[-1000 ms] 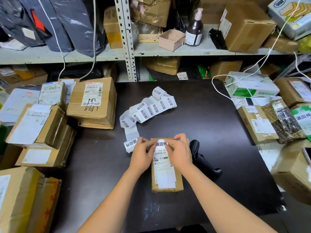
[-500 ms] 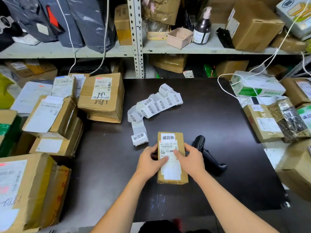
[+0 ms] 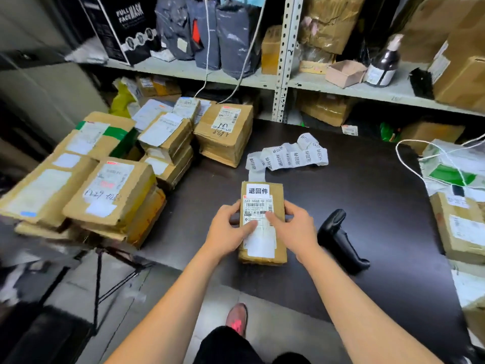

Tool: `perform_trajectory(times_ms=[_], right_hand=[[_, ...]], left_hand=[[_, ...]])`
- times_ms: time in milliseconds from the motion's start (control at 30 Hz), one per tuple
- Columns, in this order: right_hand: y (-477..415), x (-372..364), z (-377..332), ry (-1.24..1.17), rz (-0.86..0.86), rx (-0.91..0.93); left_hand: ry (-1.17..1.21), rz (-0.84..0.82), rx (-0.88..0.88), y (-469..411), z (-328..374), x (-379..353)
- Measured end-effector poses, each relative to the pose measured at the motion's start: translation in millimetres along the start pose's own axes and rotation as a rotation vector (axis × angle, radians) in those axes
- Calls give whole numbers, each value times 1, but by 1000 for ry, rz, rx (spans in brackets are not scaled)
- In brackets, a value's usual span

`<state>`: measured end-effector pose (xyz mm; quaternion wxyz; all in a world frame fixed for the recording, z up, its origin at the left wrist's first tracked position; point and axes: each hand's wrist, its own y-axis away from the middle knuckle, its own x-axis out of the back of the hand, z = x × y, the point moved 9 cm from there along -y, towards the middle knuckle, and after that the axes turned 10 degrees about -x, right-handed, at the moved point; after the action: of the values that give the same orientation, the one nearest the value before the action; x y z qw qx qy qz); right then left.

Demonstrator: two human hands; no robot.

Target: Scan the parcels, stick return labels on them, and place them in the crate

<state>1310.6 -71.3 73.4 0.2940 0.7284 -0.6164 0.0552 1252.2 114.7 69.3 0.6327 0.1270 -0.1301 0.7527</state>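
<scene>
The parcel (image 3: 261, 243) lies flat near the table's (image 3: 367, 195) near edge, held between both hands. A return label (image 3: 258, 190) is stuck at its far end. The left hand (image 3: 227, 228) grips its left side, thumb on top. The right hand (image 3: 295, 227) grips the right side, thumb on the shipping label. The label strip (image 3: 287, 156) lies just beyond the parcel. The scanner (image 3: 339, 240) lies right of it. Stacked parcels (image 3: 112, 190) fill the left.

Hidden and unclear regions.
The parcel (image 3: 262, 248) is covering the label strip's (image 3: 288, 156) near end; the left hand (image 3: 225, 229) and right hand (image 3: 296, 229) are masking the parcel's sides; the stacked boxes (image 3: 110, 195) are showing blurred.
</scene>
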Motion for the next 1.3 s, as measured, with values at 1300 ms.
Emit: perform_trajectory(times_ms=[1300], right_hand=[[525, -732, -68, 454, -1112, 473]], left_hand=[[239, 1327, 582, 701, -260, 492]])
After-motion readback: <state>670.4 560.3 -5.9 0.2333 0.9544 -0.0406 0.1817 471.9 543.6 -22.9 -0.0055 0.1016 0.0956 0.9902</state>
